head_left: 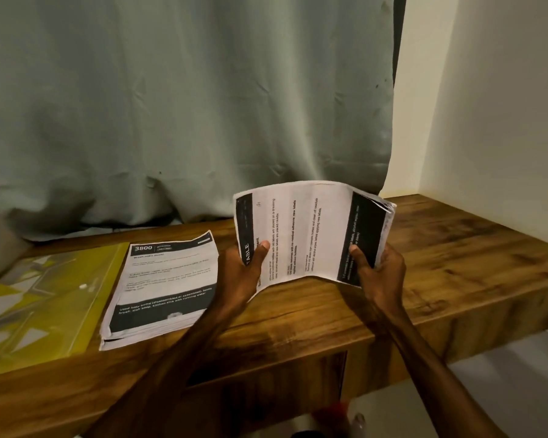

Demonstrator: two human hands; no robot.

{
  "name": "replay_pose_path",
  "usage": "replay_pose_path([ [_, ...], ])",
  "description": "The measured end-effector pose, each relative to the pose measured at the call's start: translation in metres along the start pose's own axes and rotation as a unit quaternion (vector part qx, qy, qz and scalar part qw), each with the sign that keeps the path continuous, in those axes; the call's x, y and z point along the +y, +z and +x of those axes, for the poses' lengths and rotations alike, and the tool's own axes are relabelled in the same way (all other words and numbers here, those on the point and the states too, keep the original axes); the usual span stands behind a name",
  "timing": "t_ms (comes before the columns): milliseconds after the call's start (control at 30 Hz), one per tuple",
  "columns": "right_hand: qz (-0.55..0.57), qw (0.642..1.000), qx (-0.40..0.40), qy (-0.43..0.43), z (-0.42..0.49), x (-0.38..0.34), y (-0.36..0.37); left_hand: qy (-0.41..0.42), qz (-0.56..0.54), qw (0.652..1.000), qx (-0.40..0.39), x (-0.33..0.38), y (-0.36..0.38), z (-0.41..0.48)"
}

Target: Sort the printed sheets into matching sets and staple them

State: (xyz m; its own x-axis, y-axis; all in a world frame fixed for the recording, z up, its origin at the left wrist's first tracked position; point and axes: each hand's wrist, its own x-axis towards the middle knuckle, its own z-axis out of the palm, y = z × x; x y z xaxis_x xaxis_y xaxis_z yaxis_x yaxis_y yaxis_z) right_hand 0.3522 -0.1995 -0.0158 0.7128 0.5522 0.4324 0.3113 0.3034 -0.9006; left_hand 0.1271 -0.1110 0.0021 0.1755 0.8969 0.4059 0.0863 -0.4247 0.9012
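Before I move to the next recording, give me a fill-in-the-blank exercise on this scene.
1. The left hand and right hand grip a bent bundle of sheets, each ____ pressed on its printed face.
2. The flat stack of sheets on the wooden table has a top page headed ____.
3. The folder left of that stack is ____.
Missing: thumb; 3800; yellow.

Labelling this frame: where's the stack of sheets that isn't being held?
Head view, left of centre: the stack lies flat on the wooden desk, between the yellow folder and the left hand.
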Motion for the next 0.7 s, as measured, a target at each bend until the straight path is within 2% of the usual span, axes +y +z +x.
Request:
replay_pose_path([
  [133, -0.029, 0.999, -0.017, 0.001, -0.003, 0.004, -0.002, -0.02, 0.013, 1.0, 0.0, -0.013, -0.002, -0.002],
  [267, -0.009, 1.0, 0.0, -0.012, 0.004, -0.001, -0.002, -0.013, -0.026, 1.0, 0.011, -0.004, -0.006, 0.005],
  [400, -0.035, 0.999, -0.03, 0.0, 0.001, 0.006, -0.002, -0.017, 0.02, 1.0, -0.012, -0.012, -0.006, 0.003],
  [567, -0.022, 1.0, -0.009, -0.012, -0.003, 0.01, 0.0, -0.011, -0.003, 1.0, 0.0, -0.004, -0.008, 0.007],
  [700, -0.05, 0.998, -0.044, 0.019, -0.005, 0.011, -0.001, -0.022, 0.039, 0.999, -0.031, -0.005, -0.012, 0.011],
])
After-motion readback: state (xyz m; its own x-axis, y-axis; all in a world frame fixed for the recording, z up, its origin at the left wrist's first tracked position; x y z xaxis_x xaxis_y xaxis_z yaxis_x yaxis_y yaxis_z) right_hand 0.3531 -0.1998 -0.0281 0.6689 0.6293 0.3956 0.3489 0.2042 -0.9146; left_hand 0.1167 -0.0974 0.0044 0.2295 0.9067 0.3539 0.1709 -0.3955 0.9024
